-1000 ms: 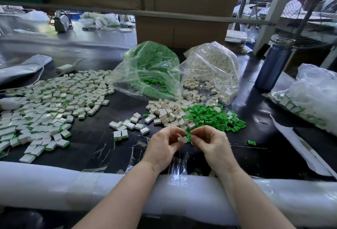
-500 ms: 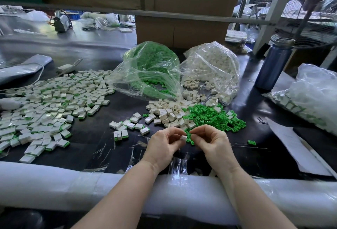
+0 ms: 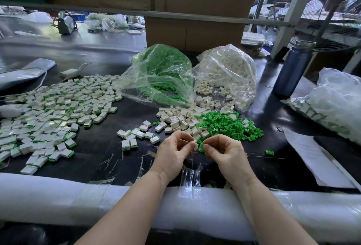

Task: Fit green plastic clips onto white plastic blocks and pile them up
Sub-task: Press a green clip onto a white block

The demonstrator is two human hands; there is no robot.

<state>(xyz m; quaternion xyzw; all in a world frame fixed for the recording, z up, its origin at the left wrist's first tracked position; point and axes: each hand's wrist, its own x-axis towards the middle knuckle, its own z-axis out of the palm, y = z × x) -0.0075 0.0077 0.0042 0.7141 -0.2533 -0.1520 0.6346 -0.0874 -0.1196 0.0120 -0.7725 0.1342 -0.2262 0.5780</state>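
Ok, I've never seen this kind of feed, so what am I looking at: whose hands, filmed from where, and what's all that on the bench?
There is no machine: a person's two bare hands, filmed by a camera on their head looking down. The left hand pinches a white block; the right hand pinches a green clip against it. On the black bench lie loose white blocks, loose green clips, finished pieces spread at left, and two open bags of spare parts behind.
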